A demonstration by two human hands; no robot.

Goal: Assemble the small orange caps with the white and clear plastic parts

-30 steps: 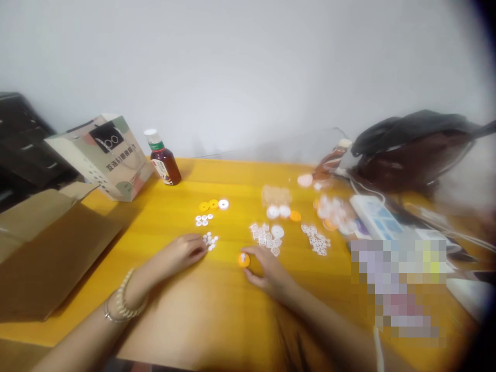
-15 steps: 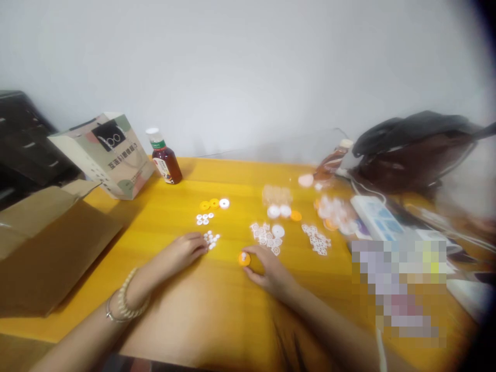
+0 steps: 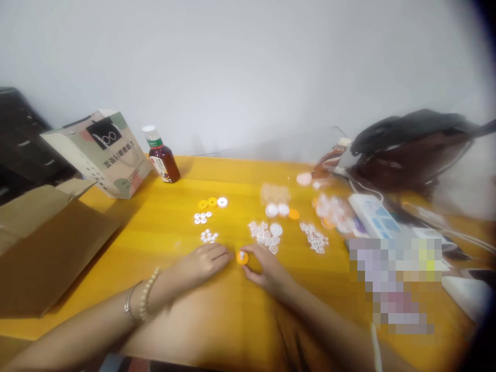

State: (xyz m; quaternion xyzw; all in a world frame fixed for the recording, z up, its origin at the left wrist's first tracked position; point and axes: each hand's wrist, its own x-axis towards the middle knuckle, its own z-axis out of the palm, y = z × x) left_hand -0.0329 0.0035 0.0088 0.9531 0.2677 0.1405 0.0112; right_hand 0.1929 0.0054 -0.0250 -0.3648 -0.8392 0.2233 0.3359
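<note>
An orange disc (image 3: 242,257) with a small white piece in its middle lies on the yellow table (image 3: 170,227). My right hand (image 3: 267,268) holds the disc at its right edge between thumb and fingers. My left hand (image 3: 203,261) rests on the table just left of the disc, its fingertips almost touching it; whether it holds a small piece I cannot tell. A cluster of small white pieces (image 3: 208,236) lies just beyond my left hand. White lattice pieces (image 3: 265,237) lie beyond my right hand.
Orange and white discs (image 3: 212,202) sit mid-table, more white parts (image 3: 314,238) to the right. A brown drink bottle (image 3: 160,156) and a paper bag (image 3: 103,152) stand at the back left, a cardboard box (image 3: 42,243) at the left edge, a power strip (image 3: 374,217) and dark bag (image 3: 411,150) at right.
My left hand has slid right, away from the cluster of small white pieces, up to the orange disc. My right hand has stayed on the disc.
</note>
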